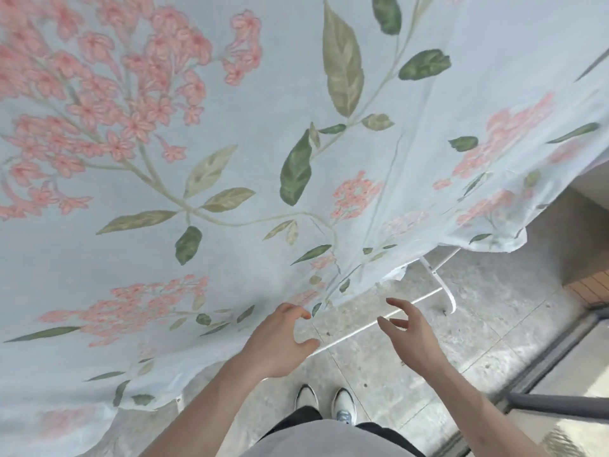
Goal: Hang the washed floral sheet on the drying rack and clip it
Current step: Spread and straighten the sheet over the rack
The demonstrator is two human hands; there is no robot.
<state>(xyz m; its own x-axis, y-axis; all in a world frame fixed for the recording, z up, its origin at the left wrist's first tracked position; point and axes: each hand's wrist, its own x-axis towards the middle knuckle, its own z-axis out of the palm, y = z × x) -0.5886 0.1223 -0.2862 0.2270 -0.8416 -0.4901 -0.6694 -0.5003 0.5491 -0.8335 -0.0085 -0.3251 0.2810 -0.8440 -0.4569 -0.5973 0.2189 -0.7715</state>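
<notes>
The floral sheet (250, 179), pale blue with pink blossoms and green leaves, hangs spread over the white drying rack (443, 288) and fills most of the view. Only the rack's legs and a low bar show below the sheet's hem. My left hand (280, 341) hovers at the lower hem, fingers loosely curved, fingertips close to the cloth without gripping it. My right hand (412, 334) is just right of it, fingers spread and relaxed, holding nothing, clear of the sheet. No clips are in view.
Grey concrete floor (478, 341) lies under the rack. My white shoes (326, 404) stand just behind the hem. A dark rail and threshold (560, 404) run along the right, with a step (590, 288) at the far right.
</notes>
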